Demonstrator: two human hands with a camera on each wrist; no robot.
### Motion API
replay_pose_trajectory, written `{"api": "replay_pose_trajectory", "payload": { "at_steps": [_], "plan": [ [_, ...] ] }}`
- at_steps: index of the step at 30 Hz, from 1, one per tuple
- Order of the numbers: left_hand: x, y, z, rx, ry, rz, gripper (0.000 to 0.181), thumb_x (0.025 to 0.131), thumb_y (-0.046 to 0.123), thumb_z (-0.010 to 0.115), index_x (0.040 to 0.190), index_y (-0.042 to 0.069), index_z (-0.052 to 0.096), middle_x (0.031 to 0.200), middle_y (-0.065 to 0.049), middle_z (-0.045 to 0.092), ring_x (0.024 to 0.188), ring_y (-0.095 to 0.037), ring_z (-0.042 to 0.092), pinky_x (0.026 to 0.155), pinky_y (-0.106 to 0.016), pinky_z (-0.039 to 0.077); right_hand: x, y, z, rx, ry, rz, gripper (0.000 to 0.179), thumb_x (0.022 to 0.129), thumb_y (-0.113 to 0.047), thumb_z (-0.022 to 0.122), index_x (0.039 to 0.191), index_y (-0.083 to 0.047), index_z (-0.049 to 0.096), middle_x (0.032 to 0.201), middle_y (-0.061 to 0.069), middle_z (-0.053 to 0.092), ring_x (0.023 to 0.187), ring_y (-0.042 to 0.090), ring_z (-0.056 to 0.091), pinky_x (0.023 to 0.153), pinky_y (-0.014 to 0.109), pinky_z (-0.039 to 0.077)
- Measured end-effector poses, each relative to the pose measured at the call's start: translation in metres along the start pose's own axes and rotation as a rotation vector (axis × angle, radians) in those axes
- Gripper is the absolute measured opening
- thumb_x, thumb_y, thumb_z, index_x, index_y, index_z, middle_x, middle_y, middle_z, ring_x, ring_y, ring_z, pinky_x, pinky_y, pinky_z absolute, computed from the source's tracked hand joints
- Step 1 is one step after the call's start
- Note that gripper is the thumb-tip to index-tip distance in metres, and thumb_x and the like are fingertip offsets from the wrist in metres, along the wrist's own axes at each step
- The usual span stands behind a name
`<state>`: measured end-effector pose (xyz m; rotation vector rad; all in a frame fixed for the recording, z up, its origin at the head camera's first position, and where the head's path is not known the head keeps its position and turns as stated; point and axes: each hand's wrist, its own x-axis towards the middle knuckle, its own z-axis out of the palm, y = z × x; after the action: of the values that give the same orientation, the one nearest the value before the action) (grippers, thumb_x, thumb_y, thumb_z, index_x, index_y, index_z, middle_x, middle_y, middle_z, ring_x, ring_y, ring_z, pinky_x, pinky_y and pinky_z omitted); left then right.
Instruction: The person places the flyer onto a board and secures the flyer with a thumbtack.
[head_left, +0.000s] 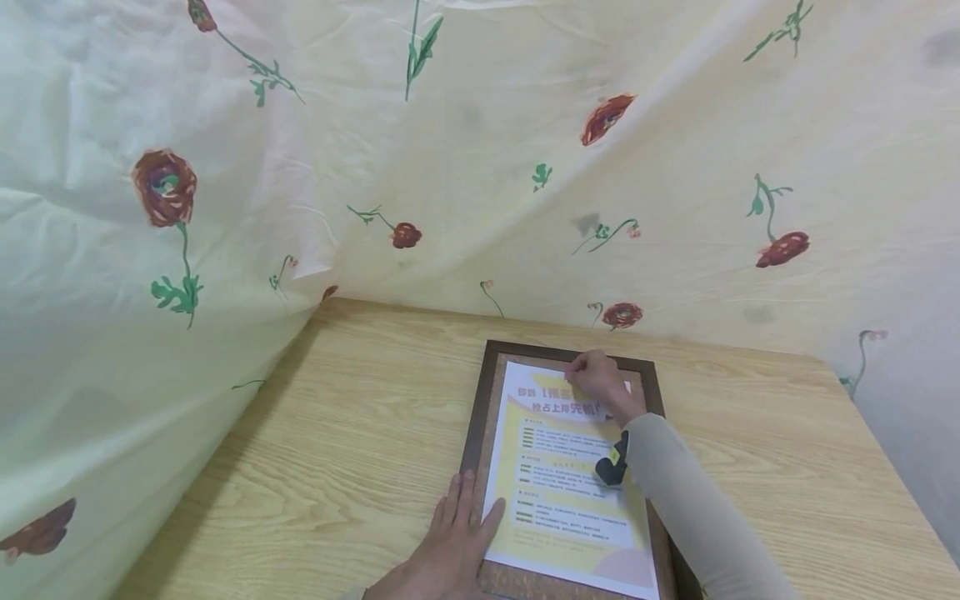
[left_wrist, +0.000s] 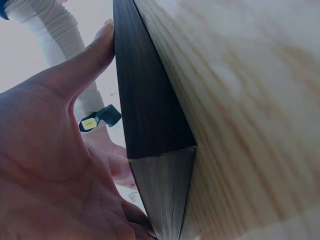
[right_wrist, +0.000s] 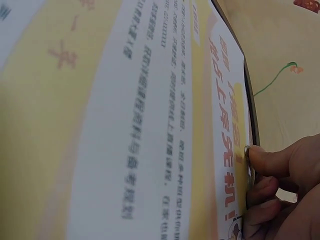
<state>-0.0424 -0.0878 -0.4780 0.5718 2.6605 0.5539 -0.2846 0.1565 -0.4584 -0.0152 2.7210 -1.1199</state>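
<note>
A printed poster [head_left: 570, 479] lies on a cork board [head_left: 491, 433] with a dark brown wooden frame [head_left: 474, 421]. At the poster's top edge my right hand [head_left: 600, 379] has its fingers bent, and its thumb touches a small, round, metallic thumbtack [right_wrist: 247, 151] in the right wrist view. My left hand [head_left: 450, 542] rests on the frame's lower left side with its fingers spread, the thumb reaching over the poster. In the left wrist view the left palm [left_wrist: 45, 135] is beside the frame's dark outer side [left_wrist: 150, 95].
The board lies on a light wood-grain table [head_left: 352, 417]. A cream cloth with red flowers [head_left: 465, 167] hangs behind the table and along its left side. A black strap piece with a yellow label [head_left: 613, 462] is on my right wrist.
</note>
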Motion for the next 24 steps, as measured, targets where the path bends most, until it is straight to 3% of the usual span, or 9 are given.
{"api": "replay_pose_trajectory", "payload": {
  "at_steps": [10, 24],
  "plan": [
    [0.0006, -0.0010, 0.0007, -0.022, 0.008, 0.015, 0.125, 0.057, 0.070, 0.081, 0.152, 0.002, 0.034, 0.155, -0.039, -0.003, 0.141, -0.058, -0.004, 0.105, -0.072, 0.018, 0.0009, 0.0000, 0.0007, 0.001, 0.025, 0.013, 0.008, 0.094, -0.008, 0.065, 0.099, -0.004, 0.069, 0.102, 0.013, 0.065, 0.090, 0.027, 0.058, 0.082, 0.042, 0.046],
    [0.0001, 0.0008, 0.0003, 0.040, 0.013, 0.017, 0.126, 0.056, 0.072, 0.081, 0.151, 0.002, 0.035, 0.155, -0.039, -0.001, 0.141, -0.058, -0.001, 0.105, -0.071, 0.021, 0.0002, -0.0002, 0.0029, 0.008, 0.060, 0.002, 0.007, 0.092, -0.009, 0.069, 0.094, -0.002, 0.067, 0.105, 0.015, 0.067, 0.088, 0.026, 0.060, 0.078, 0.037, 0.046]
  ]
}}
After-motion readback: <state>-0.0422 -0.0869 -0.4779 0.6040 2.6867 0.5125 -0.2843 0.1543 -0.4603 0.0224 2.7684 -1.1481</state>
